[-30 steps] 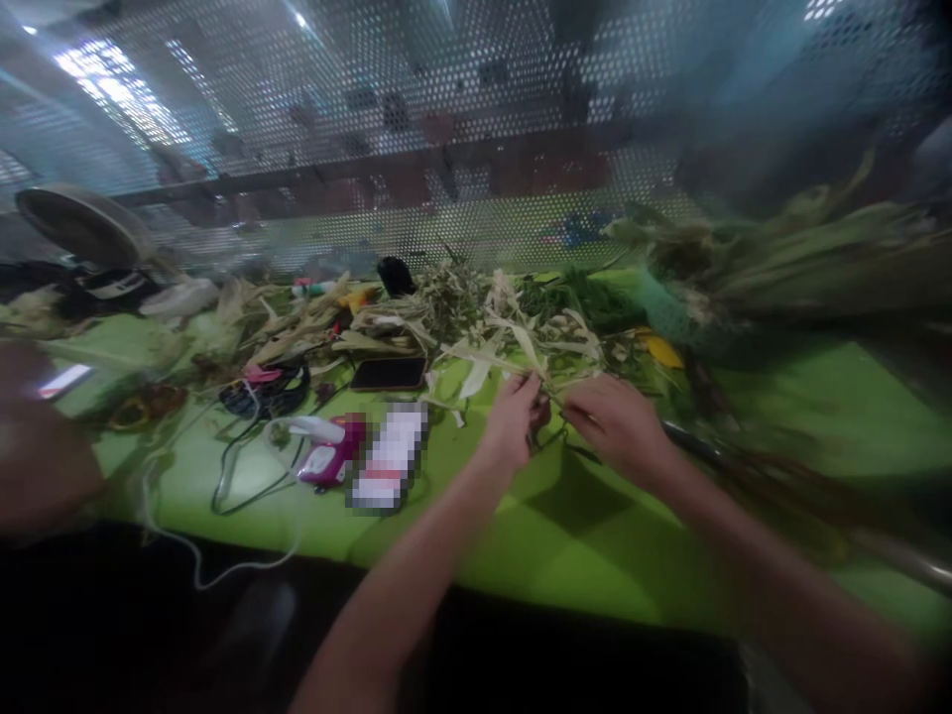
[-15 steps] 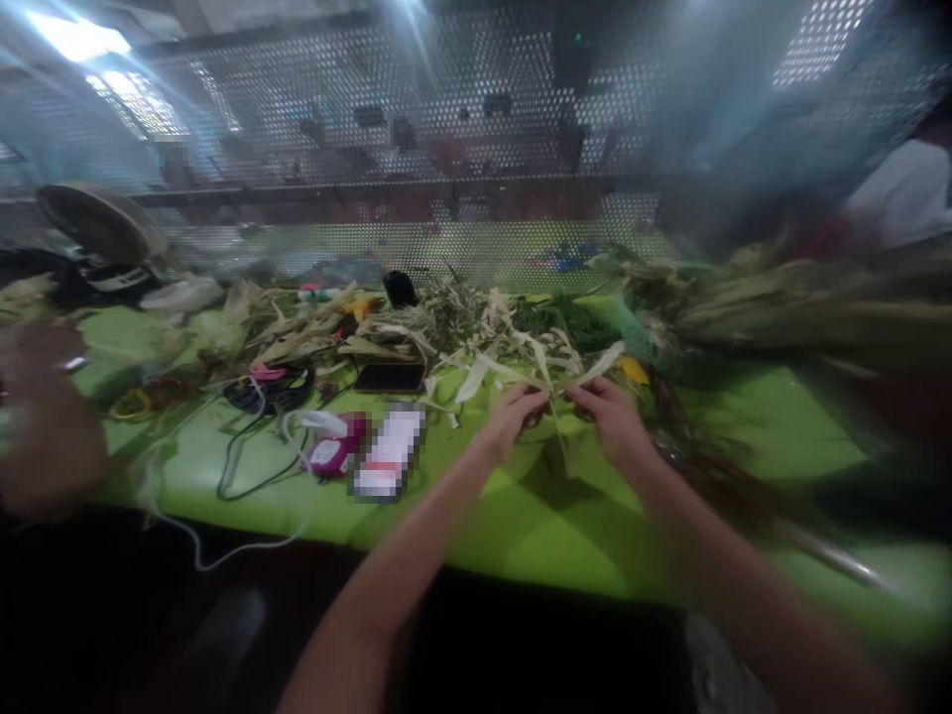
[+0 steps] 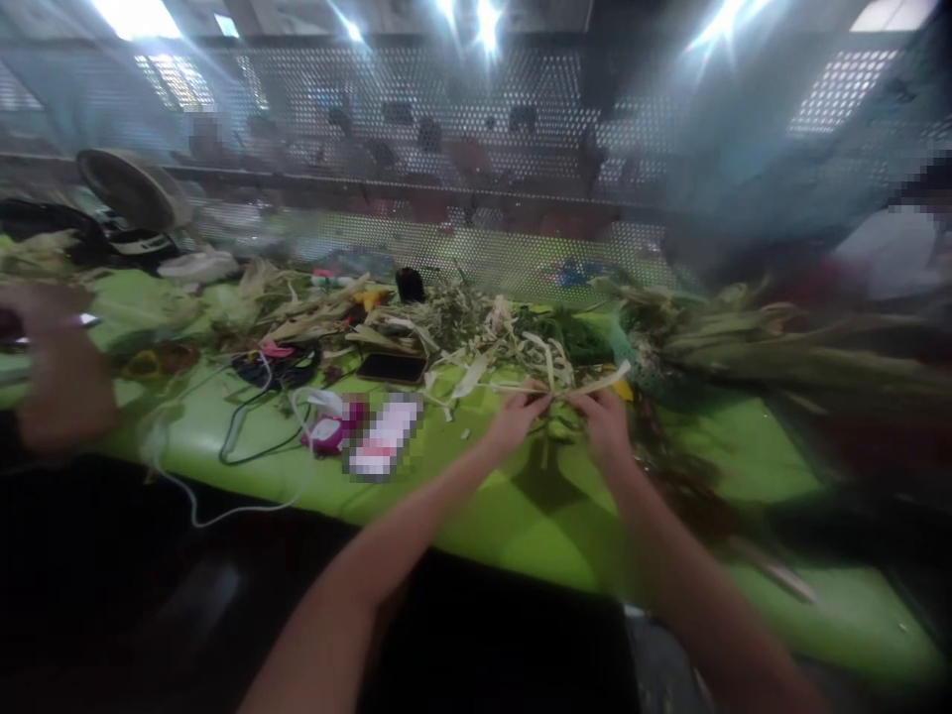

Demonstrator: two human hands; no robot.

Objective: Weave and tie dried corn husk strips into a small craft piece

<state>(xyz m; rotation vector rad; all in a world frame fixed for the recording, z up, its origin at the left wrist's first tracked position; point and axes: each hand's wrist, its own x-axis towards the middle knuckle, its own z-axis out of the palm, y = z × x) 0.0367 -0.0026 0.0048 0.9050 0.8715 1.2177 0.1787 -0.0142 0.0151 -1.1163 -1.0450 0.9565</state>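
Pale dry husk strips (image 3: 551, 369) cross between my two hands, above the green table (image 3: 476, 506). My left hand (image 3: 521, 412) pinches the strips from the left. On the right, my right hand (image 3: 601, 409) has its fingers closed on the same strips, its fingertips close to those of the left. One strip sticks out past the right hand, and others point up and down from the crossing. Behind the hands lies a heap of dry husks and stalks (image 3: 453, 322).
A dark phone (image 3: 392, 368), a phone with a lit screen (image 3: 385, 436), a magenta object (image 3: 333, 428) and cables (image 3: 230, 426) lie left. Large leaf bundles (image 3: 759, 337) are at right. A person's arm (image 3: 63, 367) rests at far left; another person (image 3: 892, 248) is at far right.
The camera view has shifted, showing more ceiling lights. Both hands keep their grip on the strips, and the strip by the right hand now lies flatter.
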